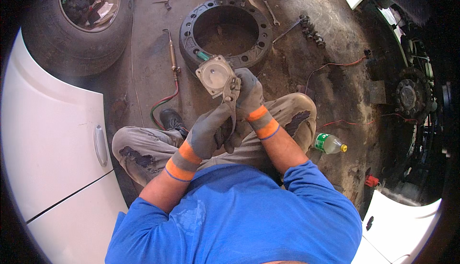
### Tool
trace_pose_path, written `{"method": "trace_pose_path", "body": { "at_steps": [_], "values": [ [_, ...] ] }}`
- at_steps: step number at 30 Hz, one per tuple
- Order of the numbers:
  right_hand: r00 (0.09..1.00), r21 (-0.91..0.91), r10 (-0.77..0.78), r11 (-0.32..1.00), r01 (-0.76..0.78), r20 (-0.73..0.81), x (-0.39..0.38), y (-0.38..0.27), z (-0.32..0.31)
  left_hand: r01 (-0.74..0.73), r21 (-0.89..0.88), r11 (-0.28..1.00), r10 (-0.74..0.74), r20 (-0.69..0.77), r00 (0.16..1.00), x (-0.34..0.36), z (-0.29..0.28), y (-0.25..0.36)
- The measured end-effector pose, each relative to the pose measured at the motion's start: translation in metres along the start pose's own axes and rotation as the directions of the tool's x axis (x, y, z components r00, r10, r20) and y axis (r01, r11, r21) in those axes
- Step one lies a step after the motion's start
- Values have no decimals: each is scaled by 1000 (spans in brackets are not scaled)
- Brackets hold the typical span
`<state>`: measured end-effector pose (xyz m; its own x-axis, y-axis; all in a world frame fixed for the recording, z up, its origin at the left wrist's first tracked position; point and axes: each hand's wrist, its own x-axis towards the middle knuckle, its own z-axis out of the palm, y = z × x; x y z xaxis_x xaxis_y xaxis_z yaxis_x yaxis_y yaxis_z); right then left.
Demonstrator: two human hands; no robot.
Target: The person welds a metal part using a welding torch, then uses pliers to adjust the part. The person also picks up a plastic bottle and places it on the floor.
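A squarish silver-grey metal housing (215, 76) with a round raised face and corner bolt holes is held up in front of me, over the near rim of a heavy brake drum (188, 39). Slip-joint pliers (230, 97) lie with their jaws at the housing's lower right corner. My left hand (210, 129), in a grey glove with an orange cuff, is closed round the pliers' handles. Gloved the same way, my right hand (249, 91) is closed at the housing's right side, beside the jaws; its fingertips are partly hidden. A small green cylindrical piece (203, 56) shows at the housing's far edge.
Left of the drum lies a gas torch (172, 56) with red and green hoses. A large wheel (79, 48) and white door panel (62, 134) stand at left. Rightward are a wrench (271, 12), a dark shaft-like part (312, 32), a bottle (330, 143) and a wheel hub (408, 95).
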<state>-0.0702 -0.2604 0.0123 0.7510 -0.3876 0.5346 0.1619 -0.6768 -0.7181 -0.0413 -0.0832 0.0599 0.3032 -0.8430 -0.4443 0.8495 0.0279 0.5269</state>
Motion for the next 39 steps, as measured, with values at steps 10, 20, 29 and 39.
{"method": "trace_pose_path", "body": {
  "at_steps": [10,20,29,39],
  "values": [
    [996,91,83,992,-82,-12,3,2,6,31,457,889,39,-142,989,-6,38,9],
    [995,208,93,975,-84,-36,5,4,13,-329,674,662,367,92,926,17,22,-27],
    [986,256,144,959,-119,-83,2,17,25,-359,869,341,407,208,889,7,43,-3],
    [994,168,100,982,-91,-44,6,7,7,-337,842,422,340,197,920,7,33,-8]
  ]
}}
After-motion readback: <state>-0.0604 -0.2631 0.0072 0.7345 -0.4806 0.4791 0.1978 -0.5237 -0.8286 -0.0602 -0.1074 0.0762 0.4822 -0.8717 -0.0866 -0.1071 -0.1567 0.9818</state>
